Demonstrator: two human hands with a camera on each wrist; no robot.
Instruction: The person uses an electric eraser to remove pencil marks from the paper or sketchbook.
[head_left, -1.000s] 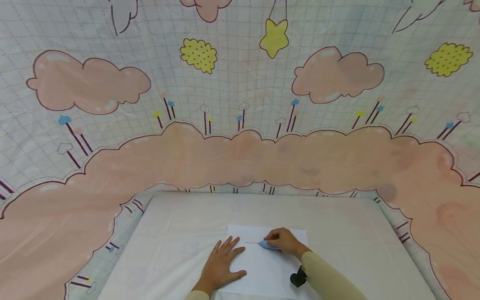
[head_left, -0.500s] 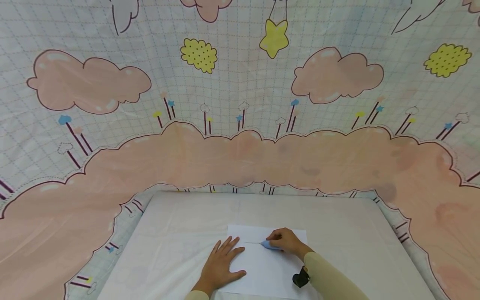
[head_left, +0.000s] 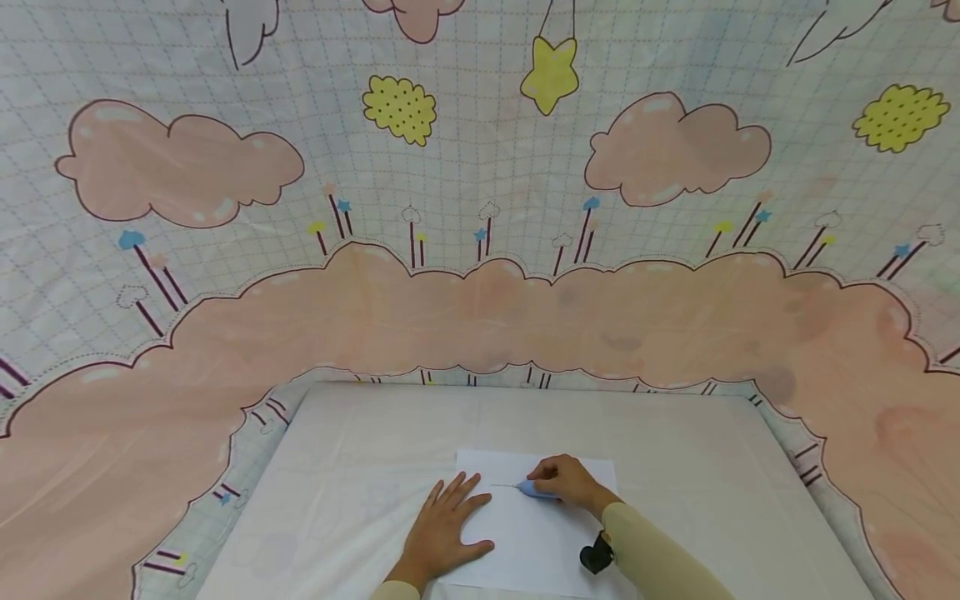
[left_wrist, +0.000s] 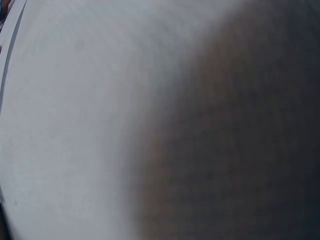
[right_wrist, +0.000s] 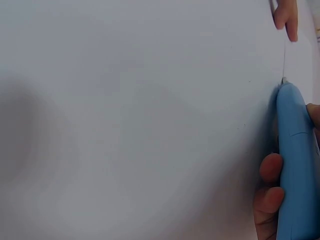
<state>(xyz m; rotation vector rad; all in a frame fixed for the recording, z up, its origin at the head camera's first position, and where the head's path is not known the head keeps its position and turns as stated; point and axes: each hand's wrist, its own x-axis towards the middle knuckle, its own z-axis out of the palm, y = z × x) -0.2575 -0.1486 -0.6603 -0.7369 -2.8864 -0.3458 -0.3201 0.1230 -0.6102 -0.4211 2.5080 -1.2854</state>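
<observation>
A white sheet of paper (head_left: pixel 525 542) lies on the table, a thin line (head_left: pixel 501 485) showing near its far edge. My left hand (head_left: pixel 442 529) rests flat on the sheet's left side with fingers spread. Across from it, my right hand (head_left: pixel 572 482) grips a blue utility knife (head_left: pixel 536 492), its tip at the right end of the line. The right wrist view shows the knife's rounded blue body (right_wrist: pixel 295 145) with a small metal tip against the paper, held between curled fingers (right_wrist: pixel 270 168) and thumb. A blurred dark shape fills the right of the left wrist view.
A white cloth (head_left: pixel 360 450) covers the table around the paper. Behind and beside it hangs a patterned curtain (head_left: pixel 480 317) with clouds and stars. A black heart-shaped piece (head_left: pixel 597 554) is at my right wrist, over the paper's right edge.
My right hand and the knife shifted slightly right along the line, then back left to about where they were. The left hand and the paper stay in place.
</observation>
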